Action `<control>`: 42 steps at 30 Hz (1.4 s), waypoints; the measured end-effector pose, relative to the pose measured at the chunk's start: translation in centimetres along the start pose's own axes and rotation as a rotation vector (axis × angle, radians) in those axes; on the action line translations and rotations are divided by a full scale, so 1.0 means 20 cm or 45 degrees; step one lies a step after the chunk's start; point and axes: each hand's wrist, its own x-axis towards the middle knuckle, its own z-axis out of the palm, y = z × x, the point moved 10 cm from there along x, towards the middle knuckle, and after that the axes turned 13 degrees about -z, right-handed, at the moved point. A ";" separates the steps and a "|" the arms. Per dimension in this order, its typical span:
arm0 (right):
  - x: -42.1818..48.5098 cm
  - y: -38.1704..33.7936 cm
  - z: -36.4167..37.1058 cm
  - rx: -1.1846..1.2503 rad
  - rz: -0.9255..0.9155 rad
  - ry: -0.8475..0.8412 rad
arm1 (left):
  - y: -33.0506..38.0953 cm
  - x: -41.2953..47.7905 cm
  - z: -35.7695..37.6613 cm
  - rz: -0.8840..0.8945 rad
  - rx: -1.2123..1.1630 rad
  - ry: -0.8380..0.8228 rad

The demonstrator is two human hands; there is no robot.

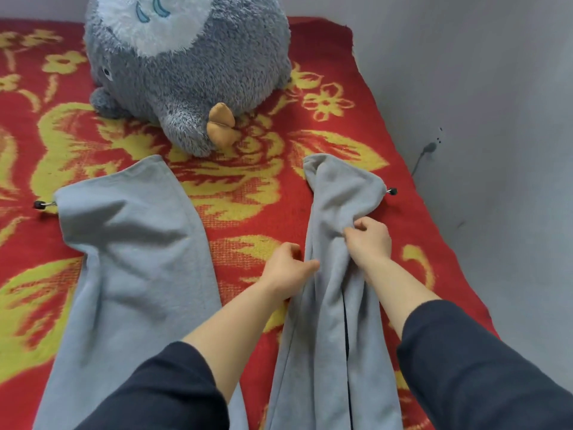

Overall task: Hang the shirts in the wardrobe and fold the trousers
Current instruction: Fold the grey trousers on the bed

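Grey trousers (133, 259) spread flat on red-and-yellow floral blanket (248, 209), legs well apart. Right leg (331, 336) bunched in long folds. Left hand (288, 268) grips its inner edge, fingers curled. Right hand (369, 240) pinches fold near hem. Cord toggles (39, 205) at hems. Grey plush toy (186, 72) sits just beyond hems. Grey wall (496, 119) at right, cable (423, 155) hanging.
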 end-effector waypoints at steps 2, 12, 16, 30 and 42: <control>-0.01 0.01 -0.03 0.541 0.177 0.150 | 0.03 -0.04 0.02 -0.018 -0.179 -0.070; 0.06 -0.37 -0.15 1.360 0.109 -0.162 | 0.24 -0.15 -0.18 -0.187 -0.804 -0.430; 0.14 -0.51 -0.23 1.275 -0.062 -0.145 | 0.56 -0.14 -0.47 0.225 -0.800 -0.133; -0.14 0.11 0.12 -0.267 -0.197 -0.429 | -0.12 -0.08 -0.32 0.417 0.519 0.439; -0.80 0.47 -0.17 -0.300 -0.079 -0.367 | -0.57 -0.62 -0.16 0.270 0.288 0.390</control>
